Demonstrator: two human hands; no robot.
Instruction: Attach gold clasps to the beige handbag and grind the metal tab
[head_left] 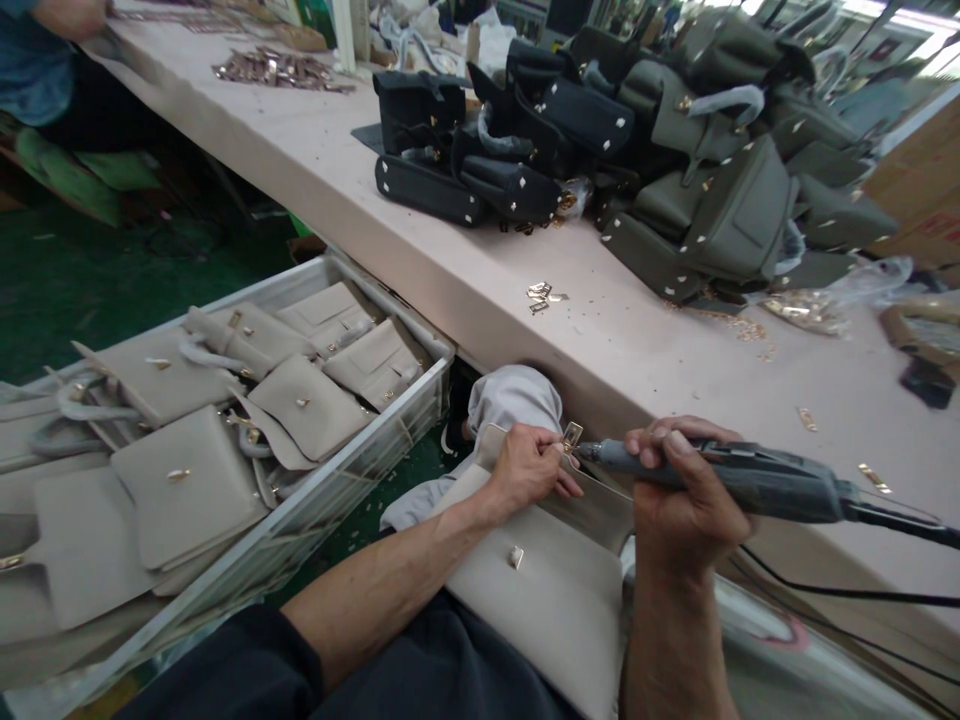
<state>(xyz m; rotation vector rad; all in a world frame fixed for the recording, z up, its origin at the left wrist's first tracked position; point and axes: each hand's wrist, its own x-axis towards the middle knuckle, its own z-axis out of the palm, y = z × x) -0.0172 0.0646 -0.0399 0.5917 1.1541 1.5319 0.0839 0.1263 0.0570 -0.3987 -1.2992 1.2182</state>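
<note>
A light beige bag (551, 595) lies across my lap, with a small metal lock on its front. My left hand (529, 462) pinches the bag's strap or flap edge beside a gold metal plate (572, 436). Wrapped round a dark grey corded electric screwdriver (772, 482), my right hand (686, 490) holds it almost level. The tool's tip points left and meets the gold plate, close to my left fingertips. What lies under my left palm is hidden.
At left, a white crate (360, 475) holds several beige bags. Black bags (427, 190) and olive bags (739, 215) are heaped on the table (450, 270), near loose gold plates (541, 296). Cords run off right. Another person's arm (64, 15) shows top left.
</note>
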